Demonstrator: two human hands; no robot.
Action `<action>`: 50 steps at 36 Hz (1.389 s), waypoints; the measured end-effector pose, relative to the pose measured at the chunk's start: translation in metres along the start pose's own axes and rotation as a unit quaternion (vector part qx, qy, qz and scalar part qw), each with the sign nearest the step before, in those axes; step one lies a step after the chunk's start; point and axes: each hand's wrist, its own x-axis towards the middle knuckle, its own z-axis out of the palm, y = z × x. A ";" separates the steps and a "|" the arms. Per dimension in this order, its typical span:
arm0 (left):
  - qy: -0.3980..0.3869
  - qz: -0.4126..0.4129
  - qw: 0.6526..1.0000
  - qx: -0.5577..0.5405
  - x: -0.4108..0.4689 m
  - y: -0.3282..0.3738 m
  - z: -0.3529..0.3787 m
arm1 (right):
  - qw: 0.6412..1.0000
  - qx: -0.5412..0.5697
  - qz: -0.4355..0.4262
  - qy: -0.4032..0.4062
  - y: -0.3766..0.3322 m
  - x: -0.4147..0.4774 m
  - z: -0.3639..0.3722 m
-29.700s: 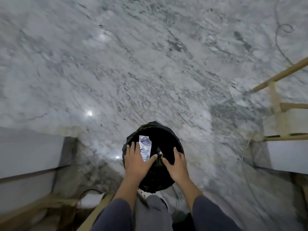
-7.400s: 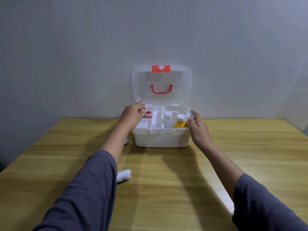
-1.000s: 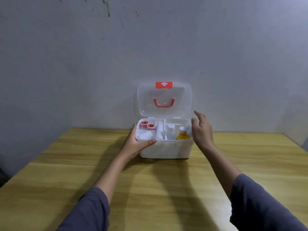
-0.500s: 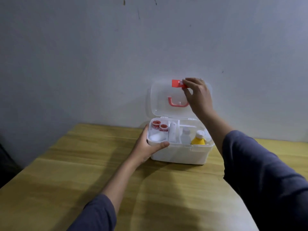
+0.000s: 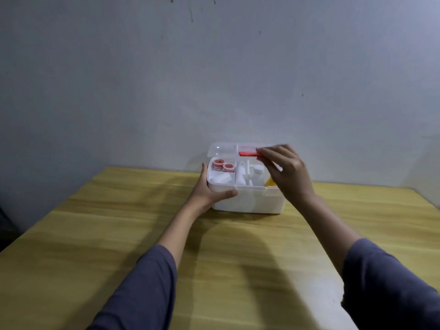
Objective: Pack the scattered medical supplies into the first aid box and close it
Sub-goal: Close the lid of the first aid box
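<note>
The white first aid box (image 5: 247, 202) stands at the far side of the wooden table (image 5: 119, 234), by the wall. Its clear lid (image 5: 221, 148) is tipped forward, nearly level, a small gap above the box rim. My right hand (image 5: 285, 172) pinches the lid's front edge at the red latch (image 5: 248, 154). My left hand (image 5: 209, 189) grips the box's front left corner. Inside I see two red-topped tape rolls (image 5: 223, 165), a white bandage roll (image 5: 221, 179), a white bottle (image 5: 257, 171) and part of a yellow bottle (image 5: 270, 182).
A grey wall (image 5: 214, 79) rises right behind the box. The table's left edge slants toward a dark gap at the far left (image 5: 7, 222). No loose supplies lie on the visible tabletop.
My right hand has pulled the lid from upright down and forward over the box. My left hand has kept its grip on the box's left corner.
</note>
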 end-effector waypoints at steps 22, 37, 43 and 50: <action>0.044 0.045 0.995 -0.072 -0.004 -0.020 0.010 | 0.997 0.028 0.006 -0.074 -0.003 -0.077 0.011; 0.049 0.065 0.992 -0.092 -0.003 -0.031 0.012 | 0.974 -0.110 0.094 -0.173 -0.004 -0.037 0.018; 0.047 0.058 0.992 -0.099 -0.002 -0.035 0.013 | 0.971 -0.114 0.100 -0.185 -0.003 -0.036 0.019; 0.034 0.061 0.993 -0.092 0.000 -0.036 0.012 | 0.973 -0.125 0.102 -0.164 -0.004 -0.037 0.022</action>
